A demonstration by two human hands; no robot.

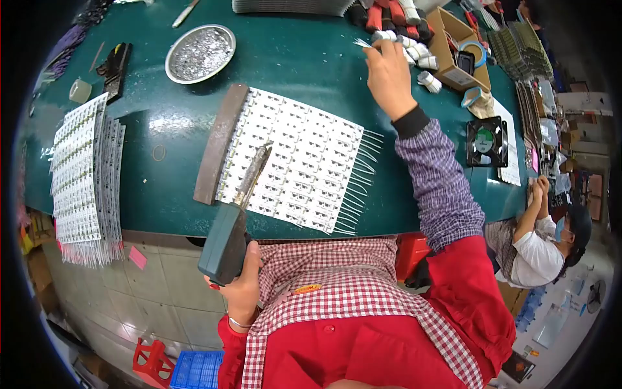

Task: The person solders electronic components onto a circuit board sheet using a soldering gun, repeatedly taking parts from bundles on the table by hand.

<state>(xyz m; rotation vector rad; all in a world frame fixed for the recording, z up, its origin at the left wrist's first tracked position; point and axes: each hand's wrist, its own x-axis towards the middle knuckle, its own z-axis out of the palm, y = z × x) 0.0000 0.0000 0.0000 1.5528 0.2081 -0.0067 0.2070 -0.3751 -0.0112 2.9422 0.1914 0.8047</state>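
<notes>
My left hand is closed around the grip of a dark green soldering gun. Its long tip lies over a white circuit board panel covered in rows of small parts. Thin white wires stick out along the panel's right edge. A brown flat bar rests along its left edge. Far right of the panel, my right hand is at the bundles of white wire, fingers pinched together. Fine white wires show at its fingertips.
A metal bowl of silvery scraps stands at the back left. Stacked wired panels hang over the table's left edge. On the right are a cardboard box, a black fan and, beyond, another person.
</notes>
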